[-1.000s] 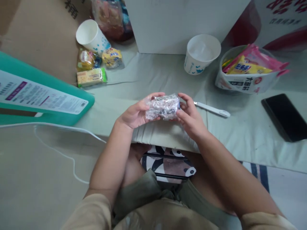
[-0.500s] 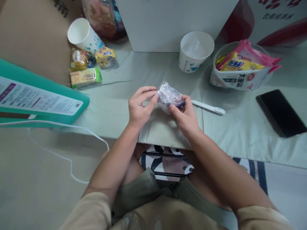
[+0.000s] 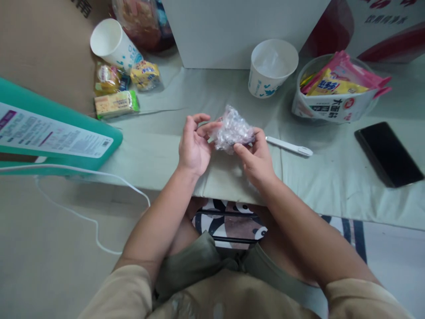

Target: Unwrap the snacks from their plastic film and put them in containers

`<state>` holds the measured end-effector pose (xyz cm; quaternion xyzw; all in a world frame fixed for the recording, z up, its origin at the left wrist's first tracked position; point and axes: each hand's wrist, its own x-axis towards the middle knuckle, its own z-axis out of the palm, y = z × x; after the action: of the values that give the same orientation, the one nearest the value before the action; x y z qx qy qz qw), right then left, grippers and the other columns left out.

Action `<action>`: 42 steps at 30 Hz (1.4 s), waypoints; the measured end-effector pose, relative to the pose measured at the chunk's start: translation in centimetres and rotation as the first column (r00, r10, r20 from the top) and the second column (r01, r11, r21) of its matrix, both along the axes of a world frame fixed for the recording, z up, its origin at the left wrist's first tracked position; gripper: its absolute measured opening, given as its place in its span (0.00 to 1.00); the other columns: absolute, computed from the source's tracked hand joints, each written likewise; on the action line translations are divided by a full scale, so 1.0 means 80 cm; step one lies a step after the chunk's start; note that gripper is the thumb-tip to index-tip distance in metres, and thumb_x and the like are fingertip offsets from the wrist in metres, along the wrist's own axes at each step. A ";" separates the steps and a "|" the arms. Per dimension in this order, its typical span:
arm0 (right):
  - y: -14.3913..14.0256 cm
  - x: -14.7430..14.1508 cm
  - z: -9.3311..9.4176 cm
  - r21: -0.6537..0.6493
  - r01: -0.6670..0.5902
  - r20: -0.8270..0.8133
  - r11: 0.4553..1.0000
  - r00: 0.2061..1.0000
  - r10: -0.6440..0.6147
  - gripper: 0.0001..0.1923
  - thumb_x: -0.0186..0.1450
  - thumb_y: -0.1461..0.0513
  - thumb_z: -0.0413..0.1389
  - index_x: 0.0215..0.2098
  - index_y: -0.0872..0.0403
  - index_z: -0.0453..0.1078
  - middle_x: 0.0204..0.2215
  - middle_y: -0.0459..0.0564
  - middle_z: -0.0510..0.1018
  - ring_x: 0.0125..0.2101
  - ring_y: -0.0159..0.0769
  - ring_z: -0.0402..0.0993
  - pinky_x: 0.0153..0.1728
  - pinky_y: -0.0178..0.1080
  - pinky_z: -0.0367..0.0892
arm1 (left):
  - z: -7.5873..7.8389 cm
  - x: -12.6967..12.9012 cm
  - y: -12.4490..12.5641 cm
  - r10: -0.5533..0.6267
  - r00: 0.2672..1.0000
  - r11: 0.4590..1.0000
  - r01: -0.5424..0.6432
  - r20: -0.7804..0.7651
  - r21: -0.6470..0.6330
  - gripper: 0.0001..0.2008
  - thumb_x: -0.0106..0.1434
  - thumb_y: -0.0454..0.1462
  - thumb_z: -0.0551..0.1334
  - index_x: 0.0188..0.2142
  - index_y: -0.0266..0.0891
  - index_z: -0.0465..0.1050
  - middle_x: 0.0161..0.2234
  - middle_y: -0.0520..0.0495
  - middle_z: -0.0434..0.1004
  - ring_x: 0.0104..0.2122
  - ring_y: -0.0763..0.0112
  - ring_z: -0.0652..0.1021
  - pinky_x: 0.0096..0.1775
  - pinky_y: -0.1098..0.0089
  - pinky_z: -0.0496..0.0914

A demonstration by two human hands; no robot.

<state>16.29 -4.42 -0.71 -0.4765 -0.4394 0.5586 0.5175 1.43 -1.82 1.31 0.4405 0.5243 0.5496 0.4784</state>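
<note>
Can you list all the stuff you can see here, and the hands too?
crinkly clear packet: one, see-through, held between both hands
paper cups: two, white with blue print, one upright behind the hands, one tipped far left
snack packs: a few, yellow and green, by the tipped cup
snack tub: one, white, holding pink and yellow packets, right
white pen-like stick: one, right of the hands
phone: one, black, far right
teal box: one, left
white cable: one, lower left
left hand: touching the packet
right hand: gripping the packet
</note>
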 end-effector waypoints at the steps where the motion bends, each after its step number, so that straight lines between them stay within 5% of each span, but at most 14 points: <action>1: 0.000 0.000 0.001 0.007 -0.006 -0.002 1.000 1.000 0.006 0.29 0.56 0.46 0.65 0.45 0.45 0.54 0.40 0.45 0.68 0.37 0.33 0.70 0.41 0.38 0.72 | -0.002 -0.001 0.002 0.018 1.000 1.000 -0.018 -0.008 0.024 0.23 0.68 0.62 0.57 0.42 0.46 0.66 0.34 0.47 0.78 0.40 0.62 0.82 0.38 0.64 0.77; 6: -0.001 -0.004 0.002 0.015 -0.012 0.034 1.000 0.999 0.012 0.29 0.56 0.47 0.65 0.44 0.46 0.54 0.38 0.44 0.67 0.34 0.32 0.68 0.38 0.38 0.70 | -0.014 0.010 -0.003 0.114 0.978 0.987 -0.091 -0.173 0.136 0.25 0.58 0.47 0.75 0.47 0.48 0.65 0.43 0.48 0.73 0.48 0.65 0.80 0.50 0.65 0.76; 12: -0.001 0.002 -0.004 0.101 0.016 0.167 0.995 0.985 -0.033 0.24 0.63 0.44 0.59 0.47 0.45 0.57 0.41 0.47 0.69 0.40 0.36 0.71 0.43 0.40 0.71 | -0.024 0.022 -0.011 -0.192 0.981 0.981 0.192 0.029 -0.013 0.31 0.60 0.49 0.73 0.56 0.53 0.61 0.53 0.46 0.75 0.50 0.64 0.81 0.46 0.65 0.79; 14: 0.000 0.015 0.000 0.176 -0.002 0.346 0.984 0.936 -0.060 0.20 0.65 0.48 0.58 0.49 0.46 0.61 0.45 0.50 0.72 0.47 0.40 0.72 0.49 0.43 0.70 | -0.023 0.017 -0.009 -0.166 0.983 0.983 0.171 0.072 -0.064 0.31 0.60 0.47 0.73 0.56 0.54 0.61 0.52 0.46 0.76 0.47 0.64 0.82 0.41 0.65 0.80; 18: 0.002 0.062 0.008 0.318 -0.035 0.726 0.947 0.651 -0.220 0.17 0.64 0.58 0.56 0.51 0.50 0.68 0.48 0.57 0.75 0.52 0.49 0.71 0.55 0.52 0.66 | -0.018 -0.002 0.002 -0.004 1.000 0.997 0.005 0.006 -0.074 0.31 0.60 0.46 0.74 0.57 0.56 0.60 0.51 0.46 0.76 0.42 0.65 0.83 0.35 0.69 0.79; 22: -0.003 0.117 0.001 0.272 0.038 0.914 0.962 0.303 -0.270 0.21 0.62 0.60 0.55 0.53 0.54 0.70 0.49 0.63 0.76 0.51 0.55 0.71 0.54 0.59 0.64 | -0.013 -0.018 0.011 0.048 0.993 0.997 -0.055 -0.106 -0.057 0.24 0.59 0.48 0.74 0.51 0.51 0.68 0.46 0.47 0.75 0.39 0.67 0.81 0.33 0.71 0.78; 26: -0.007 0.147 -0.008 0.195 0.081 0.958 0.977 0.198 -0.208 0.14 0.63 0.57 0.56 0.44 0.53 0.75 0.45 0.62 0.77 0.45 0.53 0.71 0.48 0.56 0.65 | -0.007 -0.016 0.014 0.009 0.999 0.996 -0.014 -0.046 -0.094 0.19 0.62 0.51 0.70 0.46 0.48 0.70 0.46 0.46 0.75 0.38 0.67 0.81 0.32 0.71 0.77; 29: -0.008 0.142 0.000 0.198 0.089 0.932 0.976 0.291 -0.216 0.11 0.64 0.56 0.56 0.42 0.52 0.75 0.40 0.58 0.79 0.40 0.48 0.72 0.44 0.50 0.66 | -0.008 -0.011 0.014 -0.053 0.999 0.990 0.052 -0.005 -0.130 0.16 0.66 0.52 0.64 0.46 0.46 0.72 0.43 0.46 0.75 0.37 0.67 0.80 0.32 0.71 0.77; 33: -0.015 0.105 0.021 0.061 0.050 0.661 0.997 0.746 -0.078 0.14 0.69 0.52 0.54 0.44 0.51 0.72 0.28 0.48 0.77 0.25 0.34 0.68 0.30 0.39 0.63 | -0.029 -0.007 0.015 -0.108 0.967 0.992 0.119 -0.230 0.036 0.21 0.61 0.49 0.70 0.51 0.47 0.72 0.48 0.45 0.76 0.41 0.67 0.80 0.38 0.71 0.77; 35: -0.020 0.085 0.027 -0.039 -0.020 0.465 0.999 0.885 0.035 0.16 0.69 0.48 0.54 0.42 0.52 0.71 0.24 0.44 0.74 0.20 0.30 0.63 0.24 0.35 0.59 | -0.043 -0.004 0.016 -0.147 0.935 0.969 0.201 -0.323 0.142 0.29 0.61 0.50 0.71 0.58 0.50 0.67 0.54 0.44 0.74 0.48 0.65 0.80 0.44 0.70 0.77; 38: -0.023 0.066 0.028 -0.123 -0.067 0.323 0.990 0.941 0.104 0.17 0.68 0.47 0.55 0.40 0.52 0.70 0.23 0.43 0.74 0.19 0.27 0.63 0.21 0.34 0.58 | -0.056 0.003 0.015 -0.207 0.902 0.930 0.302 -0.378 0.211 0.36 0.61 0.53 0.71 0.64 0.52 0.61 0.59 0.43 0.71 0.51 0.63 0.80 0.48 0.68 0.77; 42: -0.021 0.064 0.027 -0.213 -0.141 0.290 0.967 0.936 0.201 0.17 0.66 0.47 0.56 0.36 0.53 0.70 0.24 0.44 0.75 0.21 0.30 0.69 0.24 0.35 0.64 | -0.054 0.015 0.011 -0.231 0.903 0.917 0.327 -0.361 0.230 0.33 0.60 0.57 0.69 0.60 0.50 0.66 0.59 0.43 0.71 0.53 0.58 0.79 0.48 0.66 0.78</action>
<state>21.45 -6.12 1.42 -0.5648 -0.4999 0.5592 0.3440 2.60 -0.92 -3.01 0.6609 0.4422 0.4637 0.3907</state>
